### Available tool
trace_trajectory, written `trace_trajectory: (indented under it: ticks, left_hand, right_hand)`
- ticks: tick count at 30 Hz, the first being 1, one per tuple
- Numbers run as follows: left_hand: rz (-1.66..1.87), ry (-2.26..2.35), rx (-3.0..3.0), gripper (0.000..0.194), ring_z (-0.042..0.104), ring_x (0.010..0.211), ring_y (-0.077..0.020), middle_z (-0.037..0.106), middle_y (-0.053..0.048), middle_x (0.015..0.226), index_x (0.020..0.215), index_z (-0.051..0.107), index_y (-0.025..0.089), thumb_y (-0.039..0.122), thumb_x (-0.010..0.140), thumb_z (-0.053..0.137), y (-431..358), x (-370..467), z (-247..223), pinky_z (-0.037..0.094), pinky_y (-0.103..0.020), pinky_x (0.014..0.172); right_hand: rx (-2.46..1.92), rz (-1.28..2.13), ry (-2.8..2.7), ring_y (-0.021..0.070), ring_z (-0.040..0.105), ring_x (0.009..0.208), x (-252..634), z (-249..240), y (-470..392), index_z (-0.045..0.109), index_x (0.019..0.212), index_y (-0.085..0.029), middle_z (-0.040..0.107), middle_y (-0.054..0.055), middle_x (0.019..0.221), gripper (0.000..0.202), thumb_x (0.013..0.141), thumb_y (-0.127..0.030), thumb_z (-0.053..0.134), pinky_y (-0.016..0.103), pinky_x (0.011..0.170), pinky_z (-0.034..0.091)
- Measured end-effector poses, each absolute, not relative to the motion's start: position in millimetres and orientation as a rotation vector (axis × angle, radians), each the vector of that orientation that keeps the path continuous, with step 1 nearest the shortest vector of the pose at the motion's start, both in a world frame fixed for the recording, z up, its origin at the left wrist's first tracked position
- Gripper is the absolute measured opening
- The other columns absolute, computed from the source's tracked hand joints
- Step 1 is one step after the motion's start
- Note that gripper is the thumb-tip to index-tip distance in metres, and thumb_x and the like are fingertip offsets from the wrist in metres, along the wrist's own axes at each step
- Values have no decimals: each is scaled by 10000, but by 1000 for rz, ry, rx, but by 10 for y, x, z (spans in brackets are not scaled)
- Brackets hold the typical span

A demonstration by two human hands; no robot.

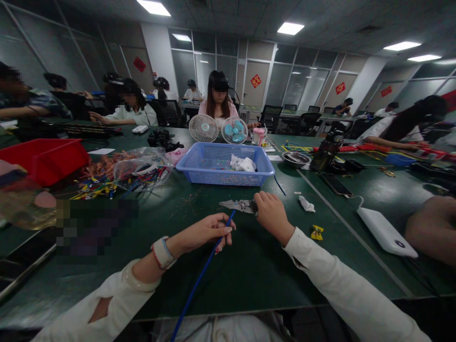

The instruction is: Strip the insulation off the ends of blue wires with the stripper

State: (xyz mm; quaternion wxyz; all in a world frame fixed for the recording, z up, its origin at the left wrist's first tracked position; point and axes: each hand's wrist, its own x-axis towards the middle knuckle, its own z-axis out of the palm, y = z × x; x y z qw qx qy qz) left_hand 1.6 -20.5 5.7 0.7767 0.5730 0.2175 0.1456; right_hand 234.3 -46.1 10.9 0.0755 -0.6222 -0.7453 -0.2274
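Observation:
Near the middle of the green table, my left hand point(213, 231) pinches a blue wire point(199, 280) between thumb and fingers. The wire hangs down toward the table's front edge, and its upper end is at the jaws of metal wire-stripping pliers point(238, 205). My right hand point(271, 212) is wrapped round the pliers' handles, with the jaws pointing left. Whether the jaws are closed on the wire is too small to tell.
A blue basket point(228, 177) holding white crumpled material stands just beyond my hands. Bundled wires point(142, 173) and a red bin point(46, 159) lie left. At right are a yellow wrapper point(317, 232), a white power bank point(386, 232) and another person's hand.

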Motion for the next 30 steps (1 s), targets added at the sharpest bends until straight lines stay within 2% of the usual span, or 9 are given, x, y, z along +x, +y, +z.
trace_trajectory:
  ticks: [3,6,9,12,17,19,24,30]
  left_hand:
    - [308,487,1226,319,557,495,-75,659,-18,766,1125,539,152,306,867,647,-201,-3,95,451,-200,491]
    - [315,493,1193,329,555,501,-77,649,-23,765,1166,561,146,349,908,584,-198,-16,109,447,-202,491]
    - [303,490,1170,301,570,513,-83,650,-29,769,1124,589,142,358,915,573,-195,-23,100,460,-206,497]
    - [311,502,1155,250,588,525,-87,654,-29,772,1027,614,134,341,887,620,-192,-25,89,476,-209,515]
    - [331,540,1130,259,636,630,-119,651,-32,764,948,645,114,341,833,691,-191,-13,81,520,-246,637]
    - [347,547,1133,263,650,675,-133,653,-39,766,936,657,106,340,824,702,-194,-4,73,522,-253,669]
    - [369,607,1174,268,665,696,-150,672,-45,773,917,670,102,330,790,733,-216,23,65,522,-267,687]
    - [417,620,1235,268,668,676,-153,701,-59,783,898,690,100,330,773,747,-237,55,76,520,-274,676]
  right_hand:
    - [-1885,-679,-2235,208,493,830,2353,130,-465,549,952,-150,582,86,910,175,799,-86,496,323,715,300]
    - [-1892,-680,-2230,211,509,838,2356,150,-472,558,949,-154,592,82,909,171,799,-96,502,326,719,308]
    - [-1912,-683,-2226,223,530,875,2356,165,-487,571,982,-170,605,80,944,201,792,-119,526,326,723,323]
    - [-1972,-622,-2220,200,569,852,2360,167,-501,559,1101,-215,618,64,1009,296,818,-136,517,298,674,346]
    - [-2003,-505,-2251,160,631,795,2362,128,-500,478,1278,-251,591,76,1184,433,865,-125,449,253,592,405]
    - [-1979,-488,-2250,165,644,836,2345,108,-497,444,1327,-232,563,100,1252,499,850,-84,435,255,622,452]
    - [-1921,-403,-2183,225,586,1104,2260,85,-508,360,1405,-188,446,147,1407,675,762,8,432,296,783,516]
    - [-1848,-154,-2146,217,572,1127,2156,57,-540,323,1415,-153,435,140,1411,702,736,7,402,306,857,508]
